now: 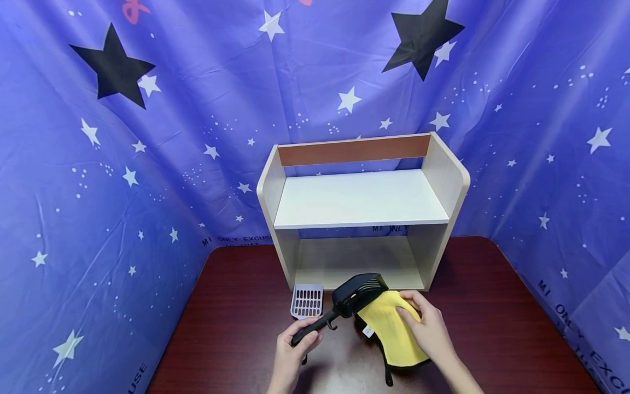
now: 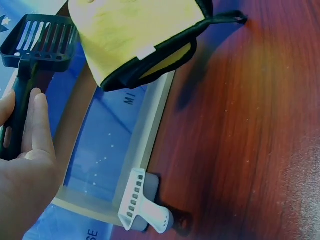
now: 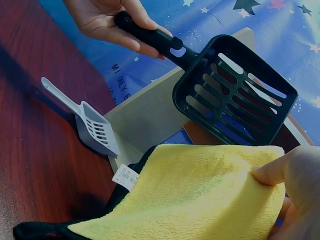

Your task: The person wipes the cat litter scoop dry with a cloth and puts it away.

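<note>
My left hand (image 1: 295, 345) grips the handle of a black slotted litter scoop (image 3: 235, 95), which is raised above the table with its head pointing up and to the right. In my right hand (image 1: 433, 331) a yellow cloth (image 1: 394, 334) with black edging and a small white tag is pinched between thumb and fingers. The cloth hangs down right beside the scoop's head, overlapping its edge in the head view. A second, light grey slotted scoop (image 1: 307, 301) lies on the table, left of and behind the black one.
A small two-tier shelf unit (image 1: 361, 200) stands at the back of the dark red wooden table (image 1: 236, 306). Blue star-patterned curtain (image 1: 197, 137) surrounds the table at the back and both sides.
</note>
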`<action>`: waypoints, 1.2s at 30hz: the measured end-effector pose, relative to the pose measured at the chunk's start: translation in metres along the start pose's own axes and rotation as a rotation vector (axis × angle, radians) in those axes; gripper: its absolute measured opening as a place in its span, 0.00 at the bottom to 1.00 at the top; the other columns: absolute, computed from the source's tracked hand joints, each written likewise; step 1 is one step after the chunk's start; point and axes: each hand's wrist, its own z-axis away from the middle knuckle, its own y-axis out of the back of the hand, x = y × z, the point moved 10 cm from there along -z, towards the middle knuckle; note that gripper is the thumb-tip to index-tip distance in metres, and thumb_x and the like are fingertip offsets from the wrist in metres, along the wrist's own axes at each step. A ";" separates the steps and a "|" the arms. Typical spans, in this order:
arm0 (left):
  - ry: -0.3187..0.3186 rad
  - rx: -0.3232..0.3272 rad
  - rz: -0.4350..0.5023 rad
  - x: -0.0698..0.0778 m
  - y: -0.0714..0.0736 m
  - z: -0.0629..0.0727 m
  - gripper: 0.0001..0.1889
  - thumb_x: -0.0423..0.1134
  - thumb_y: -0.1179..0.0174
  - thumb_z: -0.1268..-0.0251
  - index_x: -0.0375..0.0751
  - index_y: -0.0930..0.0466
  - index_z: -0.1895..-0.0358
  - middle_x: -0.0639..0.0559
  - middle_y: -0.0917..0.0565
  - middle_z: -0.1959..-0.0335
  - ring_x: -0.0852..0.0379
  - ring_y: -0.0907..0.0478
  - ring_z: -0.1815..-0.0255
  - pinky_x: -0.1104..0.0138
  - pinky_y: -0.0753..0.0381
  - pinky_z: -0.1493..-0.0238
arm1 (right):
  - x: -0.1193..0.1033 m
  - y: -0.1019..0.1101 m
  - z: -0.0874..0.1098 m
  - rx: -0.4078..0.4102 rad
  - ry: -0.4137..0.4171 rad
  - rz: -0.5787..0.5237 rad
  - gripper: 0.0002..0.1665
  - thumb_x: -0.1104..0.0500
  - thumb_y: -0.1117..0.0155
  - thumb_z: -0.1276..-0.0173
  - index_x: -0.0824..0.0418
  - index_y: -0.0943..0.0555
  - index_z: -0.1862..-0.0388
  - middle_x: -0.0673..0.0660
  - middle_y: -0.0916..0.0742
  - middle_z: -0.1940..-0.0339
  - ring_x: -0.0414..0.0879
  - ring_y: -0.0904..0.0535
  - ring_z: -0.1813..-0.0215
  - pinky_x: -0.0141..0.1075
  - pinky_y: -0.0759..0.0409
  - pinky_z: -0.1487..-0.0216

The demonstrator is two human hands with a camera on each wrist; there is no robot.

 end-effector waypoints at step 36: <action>0.045 -0.223 -0.093 -0.023 -0.022 0.008 0.27 0.21 0.42 0.36 0.11 0.38 0.36 0.23 0.20 0.48 0.60 0.13 0.52 0.74 0.16 0.50 | -0.010 0.008 -0.002 0.070 0.098 -0.087 0.14 0.73 0.32 0.39 0.63 0.17 0.55 0.56 0.10 0.59 0.21 0.21 0.57 0.16 0.23 0.60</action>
